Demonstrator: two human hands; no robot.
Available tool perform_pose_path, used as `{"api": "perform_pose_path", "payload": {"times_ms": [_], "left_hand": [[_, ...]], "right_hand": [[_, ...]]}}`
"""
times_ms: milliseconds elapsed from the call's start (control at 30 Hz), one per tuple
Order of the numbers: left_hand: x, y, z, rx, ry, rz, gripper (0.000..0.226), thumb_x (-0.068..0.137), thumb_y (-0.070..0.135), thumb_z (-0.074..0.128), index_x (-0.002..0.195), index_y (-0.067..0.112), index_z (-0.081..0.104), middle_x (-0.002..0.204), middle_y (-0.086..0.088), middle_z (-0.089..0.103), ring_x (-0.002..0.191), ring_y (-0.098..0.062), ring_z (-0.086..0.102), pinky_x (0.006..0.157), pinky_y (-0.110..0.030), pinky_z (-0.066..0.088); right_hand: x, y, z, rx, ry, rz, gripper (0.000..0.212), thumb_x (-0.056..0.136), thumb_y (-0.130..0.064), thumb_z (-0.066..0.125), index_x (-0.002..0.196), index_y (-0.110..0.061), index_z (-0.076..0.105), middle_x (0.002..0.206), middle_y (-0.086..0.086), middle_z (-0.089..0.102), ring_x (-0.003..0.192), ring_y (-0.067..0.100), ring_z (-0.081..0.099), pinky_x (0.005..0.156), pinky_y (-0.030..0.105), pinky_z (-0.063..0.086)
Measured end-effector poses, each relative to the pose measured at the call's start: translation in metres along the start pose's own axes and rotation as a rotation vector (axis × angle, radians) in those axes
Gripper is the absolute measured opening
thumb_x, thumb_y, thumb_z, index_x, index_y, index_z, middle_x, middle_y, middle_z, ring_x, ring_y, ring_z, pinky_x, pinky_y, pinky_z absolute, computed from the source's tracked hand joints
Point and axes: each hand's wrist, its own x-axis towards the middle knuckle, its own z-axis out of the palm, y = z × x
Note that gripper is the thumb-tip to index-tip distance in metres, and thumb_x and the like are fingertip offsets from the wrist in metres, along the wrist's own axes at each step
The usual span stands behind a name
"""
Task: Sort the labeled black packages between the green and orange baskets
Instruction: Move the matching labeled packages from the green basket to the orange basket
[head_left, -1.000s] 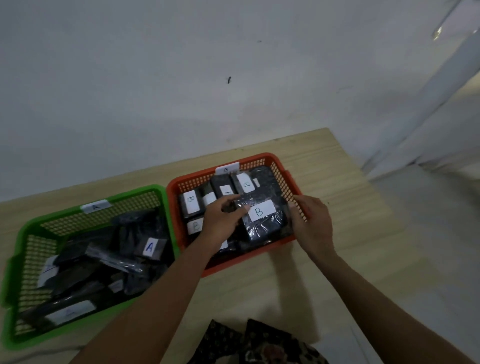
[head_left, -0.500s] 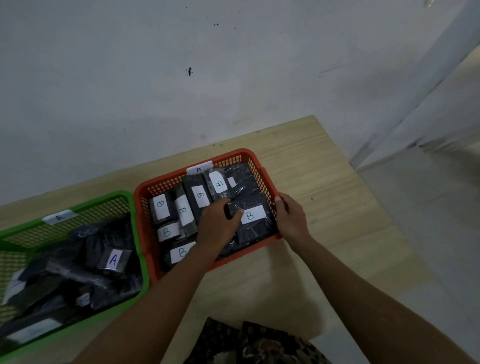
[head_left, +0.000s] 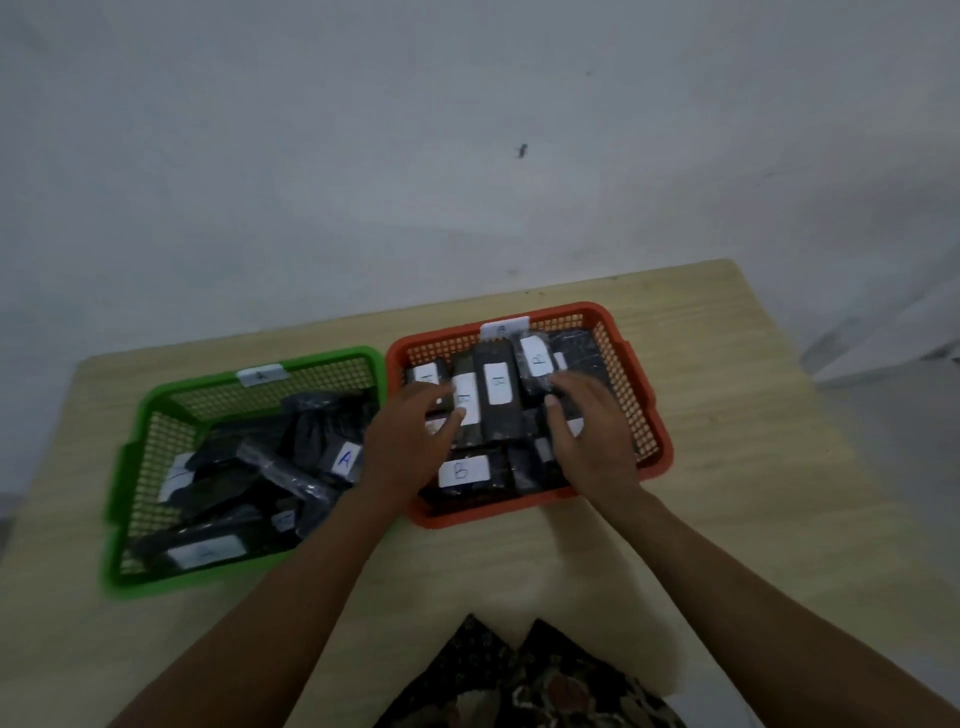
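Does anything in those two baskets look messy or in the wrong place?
Only tidiness differs. The green basket holds its black packages heaped at angles, while those in the orange basket stand in rows. The labels I can read match each basket.

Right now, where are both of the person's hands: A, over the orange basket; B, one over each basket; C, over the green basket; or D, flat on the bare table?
A: the left hand and the right hand both hover with spread fingers over the B-labeled packages in the orange basket.
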Motion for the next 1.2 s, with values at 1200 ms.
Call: {"api": "perform_pose_path", "payload": {"times_ms": [1200], "left_hand": [[-0.001,-0.153,-0.117,-0.822,-0.13,-0.839,0.033,0.084,0.039,0.072,0.095,0.007,0.073,0.097,-0.013,0.075,0.08,-0.023,0.075,0.065,-0.031,0.061]], "right_hand": [[-0.016,-0.141,0.16,0.057,-0.258,-0.559,0.03,0.087,-0.01,0.072,0.117,-0.005,0.068,0.125,0.012,0.065,0.119,0.023,0.059,0.106,0.03,0.045]]}}
